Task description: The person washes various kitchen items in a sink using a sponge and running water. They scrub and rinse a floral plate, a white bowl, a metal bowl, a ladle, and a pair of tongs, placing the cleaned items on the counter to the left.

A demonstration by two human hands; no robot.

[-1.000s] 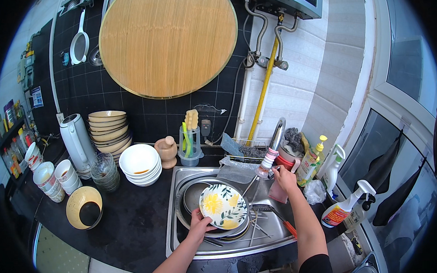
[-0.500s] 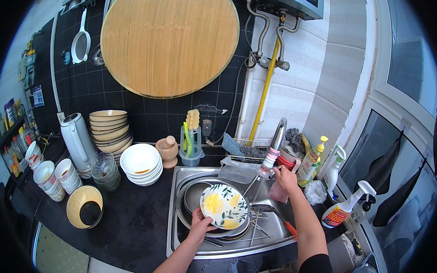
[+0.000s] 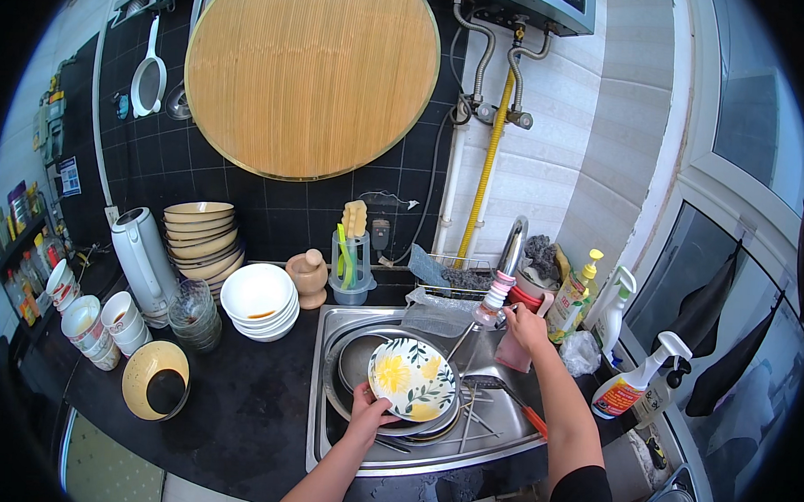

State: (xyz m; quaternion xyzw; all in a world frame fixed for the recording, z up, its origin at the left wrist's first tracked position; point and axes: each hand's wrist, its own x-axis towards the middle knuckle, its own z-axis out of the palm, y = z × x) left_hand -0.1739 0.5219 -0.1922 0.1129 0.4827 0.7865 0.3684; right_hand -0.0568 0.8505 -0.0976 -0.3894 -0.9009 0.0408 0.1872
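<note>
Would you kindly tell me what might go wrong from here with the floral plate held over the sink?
The left hand grips the floral plate only near its edge, so it might slip and chip against the metal vessel in the sink. Water from the faucet could splash off the plate onto the counter. The uneven beige bowl stack might topple if bumped.

The bare left forearm [image 3: 328, 474] slants up and rightward from the lower edge to the bare left grip [image 3: 370, 413], clasped, thumb pointing right, the other fingers partly hidden. The bare right forearm [image 3: 569, 405] leans up and leftward; the bare right grip [image 3: 527, 328] reaches farther forward, back upward, fingers bent.
</note>
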